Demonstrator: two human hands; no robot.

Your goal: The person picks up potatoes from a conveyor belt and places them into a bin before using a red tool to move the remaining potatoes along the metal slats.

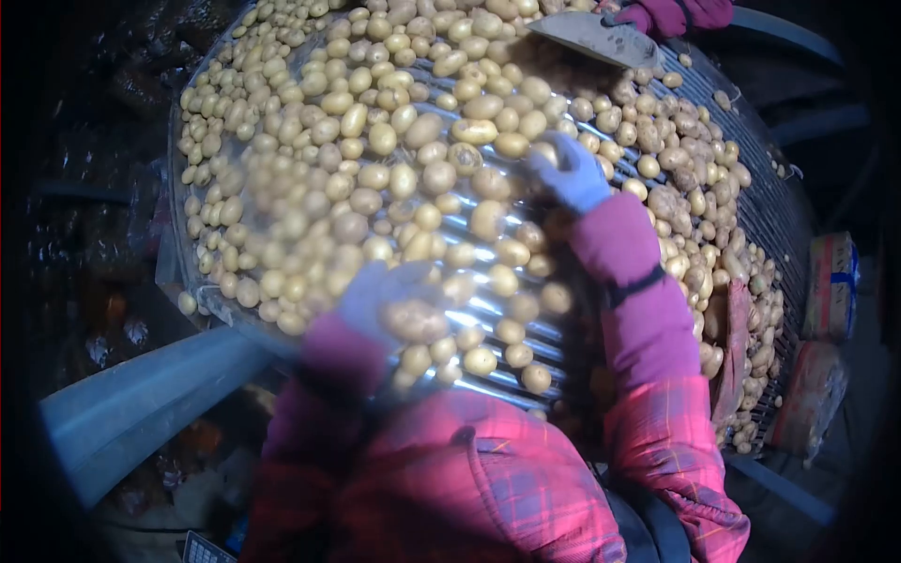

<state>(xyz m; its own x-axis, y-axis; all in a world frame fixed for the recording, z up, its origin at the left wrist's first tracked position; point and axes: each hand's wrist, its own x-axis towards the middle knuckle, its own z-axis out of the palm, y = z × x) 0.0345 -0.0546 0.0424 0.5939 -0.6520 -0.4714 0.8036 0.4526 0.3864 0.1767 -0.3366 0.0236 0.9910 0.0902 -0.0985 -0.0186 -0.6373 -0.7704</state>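
Potatoes (382, 138) of many sizes cover a slatted metal rack (554, 335). My left hand (380, 293), in a pale glove and smeared by motion, is at the near side of the pile. A large brownish potato (415, 321) sits against its fingers and looks gripped. Farther up and to the right, my right hand (572, 175), also gloved, curls its thumb and fingers around a small pale potato (542, 153). Bare slats and scattered potatoes lie between the two hands.
At the top right another person's sleeve (680, 14) reaches in beside a metal scoop (601, 39). Darker potatoes (676, 159) are heaped along the right. A blue-grey metal beam (160, 394) runs at lower left. Packed bags (831, 286) stand beyond the right edge.
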